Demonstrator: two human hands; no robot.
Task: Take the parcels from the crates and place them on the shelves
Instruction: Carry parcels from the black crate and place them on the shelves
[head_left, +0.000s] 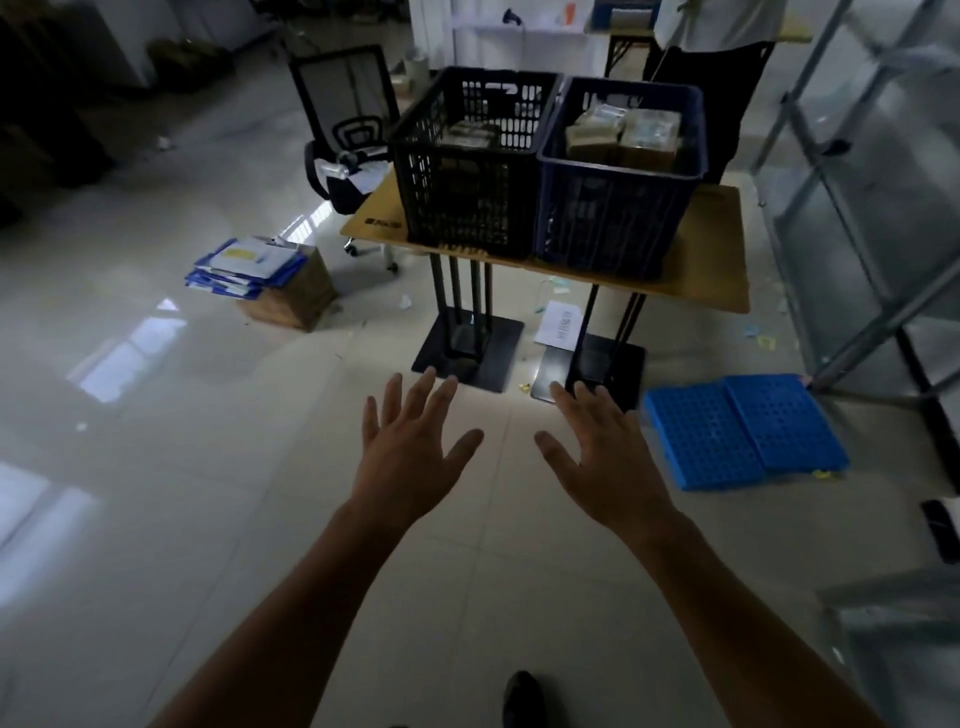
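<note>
Reaching out empty, fingers spread — left hand and right hand — toward the black crate and blue crate of parcels on the table.

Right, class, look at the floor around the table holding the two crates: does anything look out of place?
Yes. A barcoded paper sheet lies on the floor under the table, with small scraps scattered toward the shelf frame. Stacked blue-and-white envelopes overhang their cardboard box, looking loosely dumped.
</note>
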